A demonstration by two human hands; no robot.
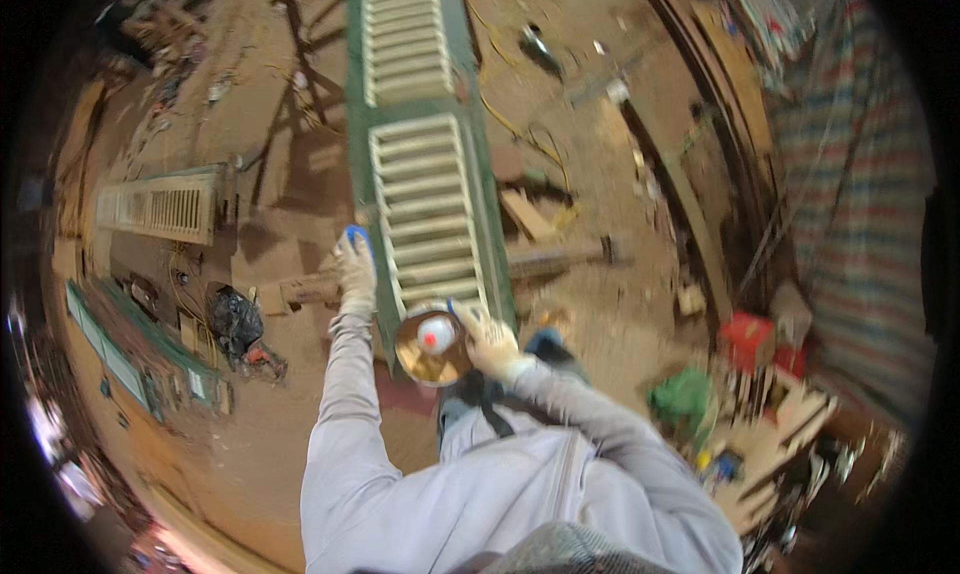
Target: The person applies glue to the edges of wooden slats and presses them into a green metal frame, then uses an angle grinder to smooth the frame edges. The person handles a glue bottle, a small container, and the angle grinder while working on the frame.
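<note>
A long green shutter (486, 214) with cream slats stretches away in front of me. My left hand (356, 272), in a pale glove, is at the shutter's left edge. Blue shows at its fingertips; blur hides whether that is the glove or a small held thing. My right hand (490, 342), also gloved, grips the rim of a round bowl (407, 359) at the near end of the shutter. Inside the bowl lie a white bottle (436, 335) with a red cap and several yellowish pieces. A bit of blue shows by the right fingers too.
Another louvred shutter (160, 202) and green panels (150, 339) lie to the left, near a black plastic bag (236, 317). Yellow cable (510, 124) crosses the floor beyond. On the right are long boards (680, 199), a red box (746, 341) and a striped sheet (860, 204).
</note>
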